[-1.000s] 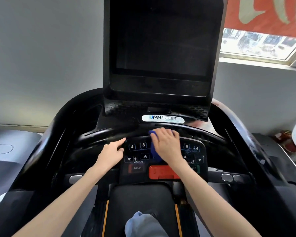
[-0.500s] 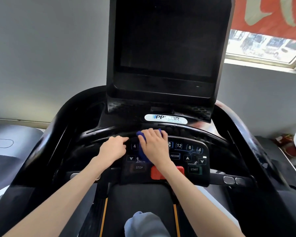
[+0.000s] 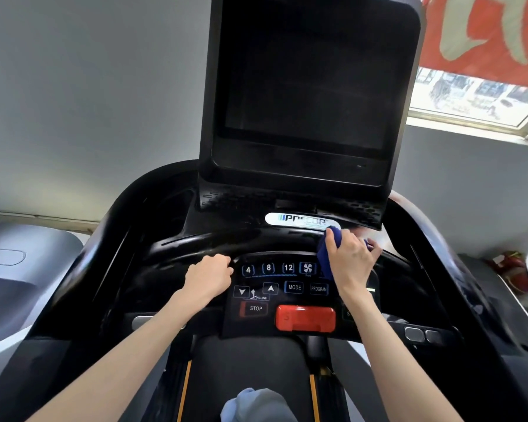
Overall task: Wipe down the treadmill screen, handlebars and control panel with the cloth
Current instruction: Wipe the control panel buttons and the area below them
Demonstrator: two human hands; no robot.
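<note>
The blue cloth is held bunched in the right hand, with the fingers and thumb clamped round it. The cloth is pressed against the upper right part of the control panel, just right of the fan button and just below the silver logo plate. Part of the cloth is covered by the hand; a small blue edge is seen past the fingers on the right.

The left hand is placed at the upper left rim of the control panel, just beside the button marked 4. Its fingers are curled together; whether the rim is gripped cannot be told.

The curved front handlebar is located above the panel, between it and the screen. The screen is dark and stands upright above the logo plate. The side handlebars extend down both sides of the view.

A red safety bar is fitted at the lower middle of the panel, with the STOP button just to its left.

A window and a red banner are seen at the upper right
</note>
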